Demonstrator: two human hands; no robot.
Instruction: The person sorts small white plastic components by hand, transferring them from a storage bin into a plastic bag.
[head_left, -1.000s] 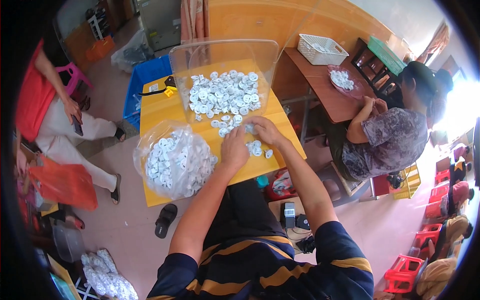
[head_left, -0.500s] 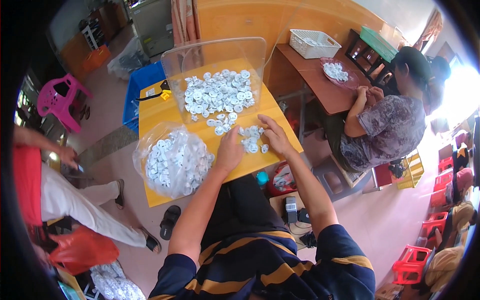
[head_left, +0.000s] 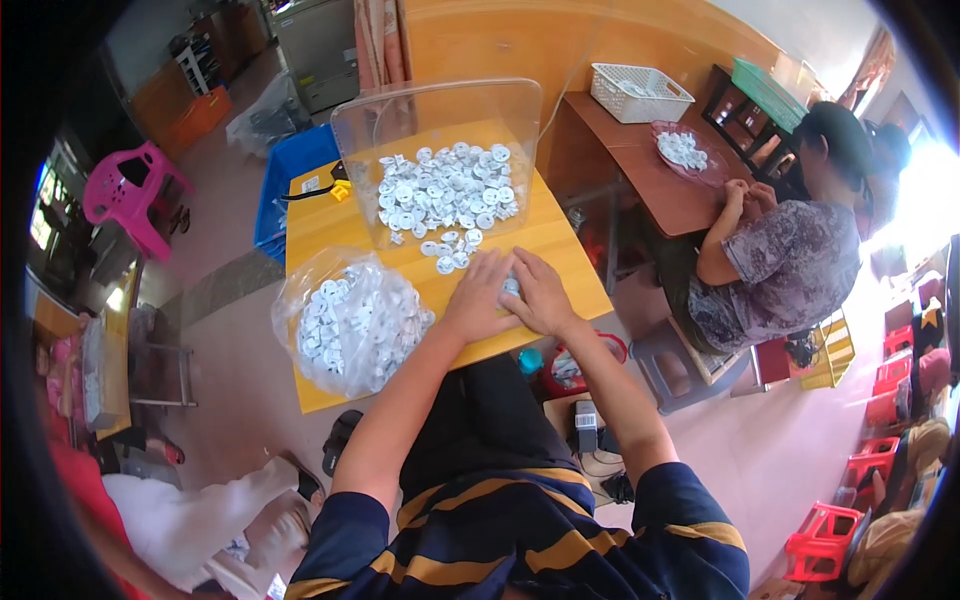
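On the yellow wooden table (head_left: 420, 325), both of my hands are cupped together over a small cluster of white round plastic pieces (head_left: 511, 286). My left hand (head_left: 480, 298) lies over the cluster's left side with its fingers together, and my right hand (head_left: 541, 296) curls around the right side. Most of that cluster is hidden under them. Just beyond my left fingers is a loose group of the same pieces (head_left: 445, 265). A clear plastic bin (head_left: 337, 150), lying open toward me, holds a heap of them (head_left: 450, 190). A clear bag (head_left: 285, 300) full of them sits left of my left forearm.
A black and yellow tool (head_left: 340, 187) lies at the table's far left, beside a blue crate (head_left: 272, 200). At right, a person (head_left: 775, 240) sits at a brown table (head_left: 640, 180). Someone in red and white (head_left: 170, 510) is at lower left. A red container (head_left: 600, 365) stands below the table.
My hands have closed in from both sides of the small cluster and now cover most of it. The person at lower left has moved nearer and bent down.
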